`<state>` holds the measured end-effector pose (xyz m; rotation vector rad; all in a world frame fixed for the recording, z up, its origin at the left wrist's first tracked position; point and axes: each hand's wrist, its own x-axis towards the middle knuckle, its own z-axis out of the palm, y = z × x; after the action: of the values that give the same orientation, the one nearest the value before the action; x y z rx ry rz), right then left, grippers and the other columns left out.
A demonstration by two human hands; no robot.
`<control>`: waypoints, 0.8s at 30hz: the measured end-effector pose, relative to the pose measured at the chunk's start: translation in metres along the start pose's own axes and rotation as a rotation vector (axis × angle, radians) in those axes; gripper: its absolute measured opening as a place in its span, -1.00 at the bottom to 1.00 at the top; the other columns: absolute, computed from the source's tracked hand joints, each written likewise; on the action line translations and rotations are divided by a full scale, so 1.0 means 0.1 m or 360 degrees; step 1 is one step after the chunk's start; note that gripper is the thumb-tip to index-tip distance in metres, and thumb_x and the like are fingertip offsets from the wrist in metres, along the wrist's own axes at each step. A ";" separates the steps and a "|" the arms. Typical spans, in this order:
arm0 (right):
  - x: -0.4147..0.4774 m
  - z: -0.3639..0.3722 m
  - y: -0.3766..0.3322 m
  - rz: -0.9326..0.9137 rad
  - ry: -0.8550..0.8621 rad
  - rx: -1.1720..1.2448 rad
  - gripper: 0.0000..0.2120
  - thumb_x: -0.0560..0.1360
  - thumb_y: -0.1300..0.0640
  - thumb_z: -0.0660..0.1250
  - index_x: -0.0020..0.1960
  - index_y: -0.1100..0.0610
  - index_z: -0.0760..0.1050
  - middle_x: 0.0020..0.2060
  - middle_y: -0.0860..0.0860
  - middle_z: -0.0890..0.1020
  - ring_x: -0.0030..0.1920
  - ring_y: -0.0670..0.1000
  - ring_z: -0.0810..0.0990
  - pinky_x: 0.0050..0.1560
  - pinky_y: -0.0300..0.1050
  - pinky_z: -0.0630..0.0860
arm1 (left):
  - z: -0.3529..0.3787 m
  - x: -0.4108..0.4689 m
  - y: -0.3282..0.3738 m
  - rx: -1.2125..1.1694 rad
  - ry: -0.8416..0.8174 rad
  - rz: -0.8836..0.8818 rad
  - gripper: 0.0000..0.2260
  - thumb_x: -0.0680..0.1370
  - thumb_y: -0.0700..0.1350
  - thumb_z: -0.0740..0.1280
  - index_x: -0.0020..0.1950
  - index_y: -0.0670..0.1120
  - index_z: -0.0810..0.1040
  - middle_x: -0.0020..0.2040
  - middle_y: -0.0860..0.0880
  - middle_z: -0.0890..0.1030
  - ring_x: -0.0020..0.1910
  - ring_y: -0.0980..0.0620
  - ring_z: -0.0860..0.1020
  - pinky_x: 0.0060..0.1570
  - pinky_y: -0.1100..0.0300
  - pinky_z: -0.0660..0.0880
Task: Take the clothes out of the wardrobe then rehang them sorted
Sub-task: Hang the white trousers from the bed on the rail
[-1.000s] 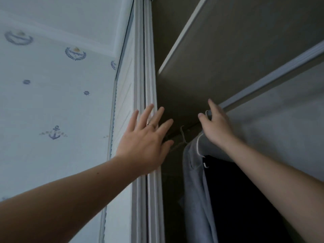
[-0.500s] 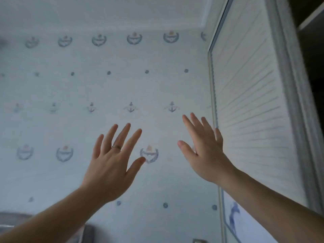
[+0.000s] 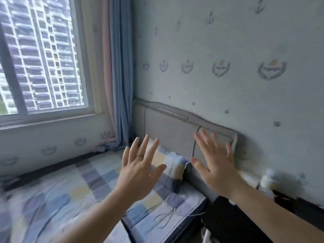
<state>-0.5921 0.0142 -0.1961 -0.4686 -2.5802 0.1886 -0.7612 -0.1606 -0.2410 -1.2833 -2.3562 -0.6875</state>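
Swung off the wardrobe side toward window point(image 3: 43, 58), curtain point(image 3: 121, 76) and bed point(image 3: 52, 199) since the earlier frame. Held both hands raised, empty, fingers spread: left hand point(image 3: 138, 174) before the checked pillow point(image 3: 172, 165), right hand point(image 3: 215, 169) before the headboard point(image 3: 168, 130). Lost wardrobe and clothes from view; could not identify the dark mass point(image 3: 228, 221) under the right forearm.

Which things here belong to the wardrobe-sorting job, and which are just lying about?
Job:
- left hand, open, holding nothing
- right hand, open, holding nothing
- nothing else of the job is in view

Lying about:
- checked pillow
- bed cover
- headboard
- blue curtain
- window
- dark shape beside the bed, too unclear to name
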 end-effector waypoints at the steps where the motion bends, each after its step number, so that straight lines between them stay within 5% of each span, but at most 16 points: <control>1: 0.05 0.29 -0.16 -0.0035 -0.0080 0.0032 -0.31 0.46 -0.39 -0.20 0.54 -0.28 -0.27 0.54 -0.27 -0.26 0.54 -0.10 -0.36 0.47 0.12 -0.40 | 0.04 -0.17 -0.26 0.0016 -0.0043 -0.0092 -0.30 0.50 0.44 -0.21 0.61 0.24 -0.16 0.59 0.16 -0.24 0.58 0.03 -0.32 0.56 -0.09 -0.20; 6: 0.23 1.45 -0.84 -0.0167 -0.0388 0.0222 -0.33 0.50 -0.34 -0.11 0.56 -0.25 -0.19 0.56 -0.26 -0.18 0.54 -0.09 -0.33 0.48 0.18 -0.34 | 0.24 -1.01 -1.36 0.0148 -0.0336 -0.0474 -0.22 0.40 0.52 -0.39 0.59 0.25 -0.24 0.60 0.14 -0.25 0.54 0.07 -0.39 0.55 -0.10 -0.23; 11: 0.44 2.41 -1.28 -0.0306 -0.0666 0.0257 -0.25 0.40 -0.41 -0.24 0.56 -0.25 -0.23 0.57 -0.24 -0.20 0.54 -0.09 -0.33 0.49 0.14 -0.33 | 0.36 -1.60 -2.12 0.0199 -0.0462 -0.0922 -0.10 0.29 0.55 -0.49 0.59 0.26 -0.22 0.63 0.12 -0.18 0.59 0.02 -0.30 0.56 -0.08 -0.21; 24: 1.92 4.20 -1.53 -0.0415 -0.1110 0.0257 -0.14 0.30 -0.47 -0.34 0.57 -0.23 -0.20 0.58 -0.20 -0.15 0.57 0.00 -0.24 0.48 0.21 -0.28 | 0.95 -1.17 -3.65 0.0197 -0.0579 -0.1540 -0.16 0.40 0.46 -0.26 0.63 0.14 -0.07 0.64 0.03 -0.01 0.61 -0.04 -0.11 0.54 -0.11 -0.04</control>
<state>-1.0045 -0.0774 -0.4371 0.0143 -3.2268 0.5435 -1.0195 -0.3547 -0.4683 -0.1322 -3.2335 -0.5542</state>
